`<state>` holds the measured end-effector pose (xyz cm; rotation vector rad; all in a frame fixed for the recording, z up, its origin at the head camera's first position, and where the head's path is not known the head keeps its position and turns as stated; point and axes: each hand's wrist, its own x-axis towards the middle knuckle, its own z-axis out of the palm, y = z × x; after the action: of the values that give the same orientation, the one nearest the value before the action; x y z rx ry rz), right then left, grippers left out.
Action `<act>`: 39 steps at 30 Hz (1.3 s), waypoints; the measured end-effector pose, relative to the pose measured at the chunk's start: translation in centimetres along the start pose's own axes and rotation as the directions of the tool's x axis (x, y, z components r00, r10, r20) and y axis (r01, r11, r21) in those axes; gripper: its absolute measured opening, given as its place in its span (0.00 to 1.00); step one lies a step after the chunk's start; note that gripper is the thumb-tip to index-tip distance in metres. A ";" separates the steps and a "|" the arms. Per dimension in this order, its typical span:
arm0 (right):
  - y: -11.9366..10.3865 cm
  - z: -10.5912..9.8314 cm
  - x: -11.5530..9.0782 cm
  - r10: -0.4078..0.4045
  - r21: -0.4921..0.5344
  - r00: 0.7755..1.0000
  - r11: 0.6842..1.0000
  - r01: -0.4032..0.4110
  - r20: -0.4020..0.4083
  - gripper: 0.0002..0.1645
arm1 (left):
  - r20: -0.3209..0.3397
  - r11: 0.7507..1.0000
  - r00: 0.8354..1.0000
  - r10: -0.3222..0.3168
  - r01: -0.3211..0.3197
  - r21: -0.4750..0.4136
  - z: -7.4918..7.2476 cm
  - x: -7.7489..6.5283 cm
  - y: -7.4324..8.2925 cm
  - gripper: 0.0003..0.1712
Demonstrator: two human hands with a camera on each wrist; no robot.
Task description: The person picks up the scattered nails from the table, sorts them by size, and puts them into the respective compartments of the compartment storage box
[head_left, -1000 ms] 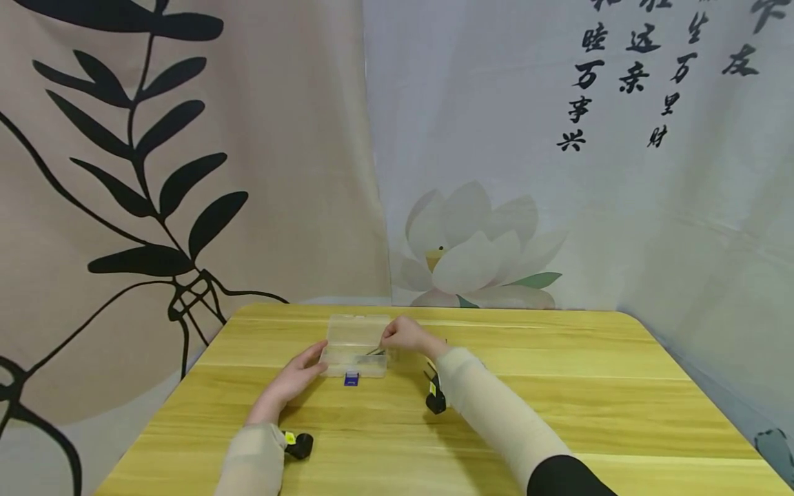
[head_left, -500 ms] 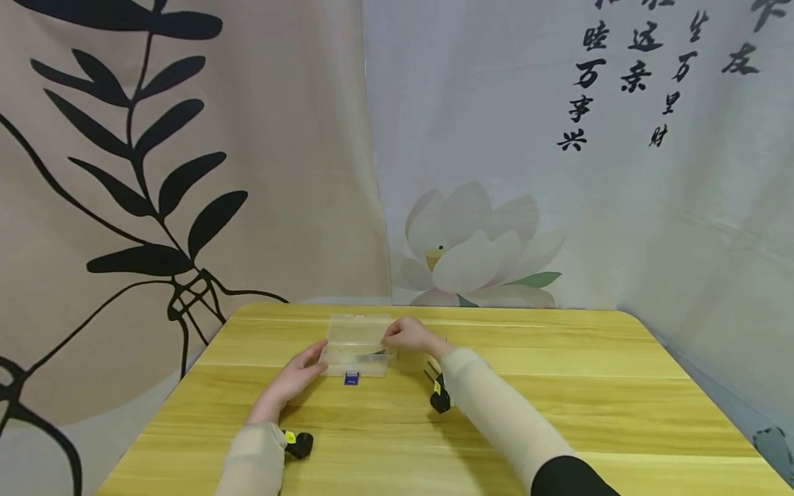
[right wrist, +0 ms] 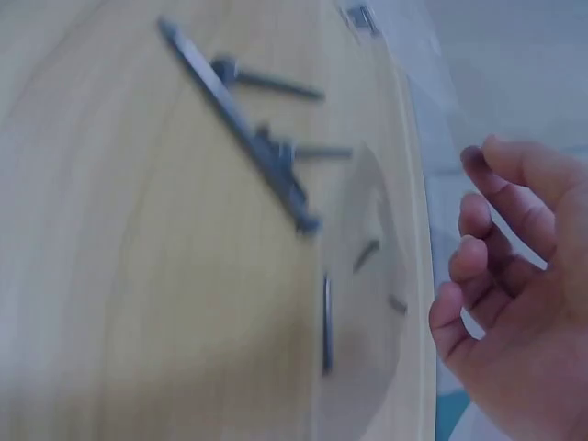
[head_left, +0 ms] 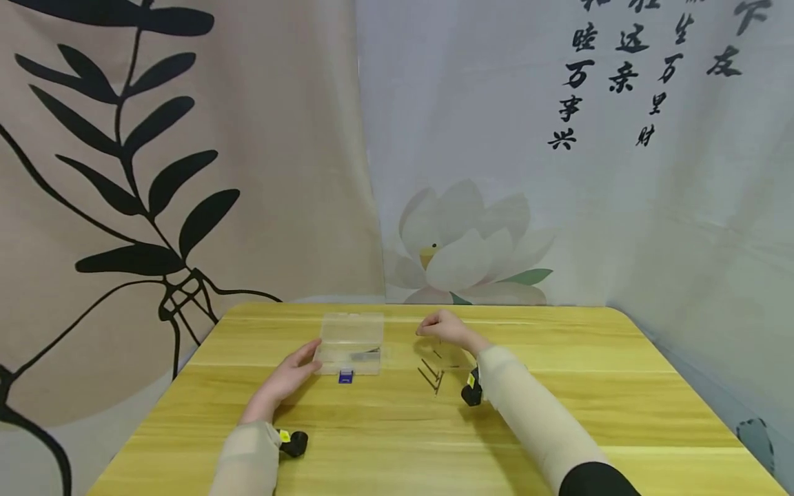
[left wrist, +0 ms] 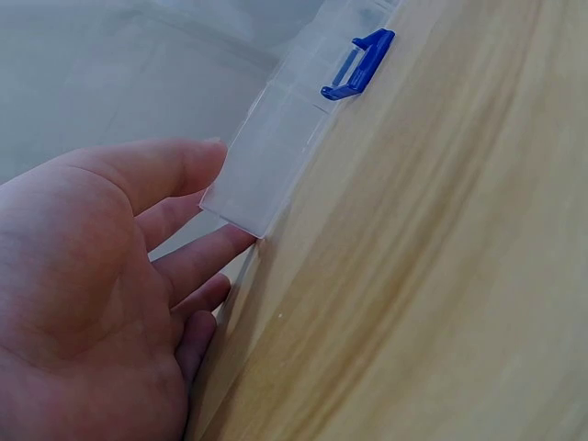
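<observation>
Through my feeds, the fingers of the left hand [left wrist: 101,262] are spread and only slightly bent, with thumb and fingertips touching the left end of a clear plastic box [head_left: 362,370]. I take that as steadying: the box looks light, and I judge it could slide if nudged. The right hand [right wrist: 524,276] has its fingers loosely bent, thumb and forefinger tips about together; I see nothing between them, but blur keeps me from telling whether they pinch something tiny.

The box sits toward the worktop's [head_left: 558,406] far edge, lid [head_left: 351,327] tipped back, presumably to leave the compartment free from above. From the head I see a dark metal piece [head_left: 364,356] inside, which my left wrist view lacks; that one instead gives me the blue latch [left wrist: 358,66] up close.

My right wrist view resolves what the head shows as dark strokes: a long bar [right wrist: 237,123], a headed screw [right wrist: 276,83] just beside it, and a pin [right wrist: 327,323] apart.
</observation>
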<state>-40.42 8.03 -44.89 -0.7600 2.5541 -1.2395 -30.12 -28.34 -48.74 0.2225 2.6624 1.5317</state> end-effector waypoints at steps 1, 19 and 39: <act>0.4 -0.3 -0.3 -0.001 0.004 1.000 1.000 0.001 0.001 0.15 | 0.002 1.000 1.000 0.000 0.000 0.002 0.0 0.0 0.0 0.33; 3.6 -2.2 -4.9 0.011 0.107 0.962 0.993 -0.042 0.273 0.14 | 0.015 1.000 1.000 -0.002 0.001 0.024 -0.2 -0.2 0.4 0.34; 3.0 -1.5 -4.2 0.092 0.043 0.956 0.993 -0.108 0.277 0.11 | 0.009 1.000 1.000 0.019 -0.019 0.017 -0.1 0.1 0.2 0.34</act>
<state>-38.52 12.84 -46.50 -0.7250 2.2936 -1.0866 -30.26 -28.28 -48.55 0.2555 2.6750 1.5094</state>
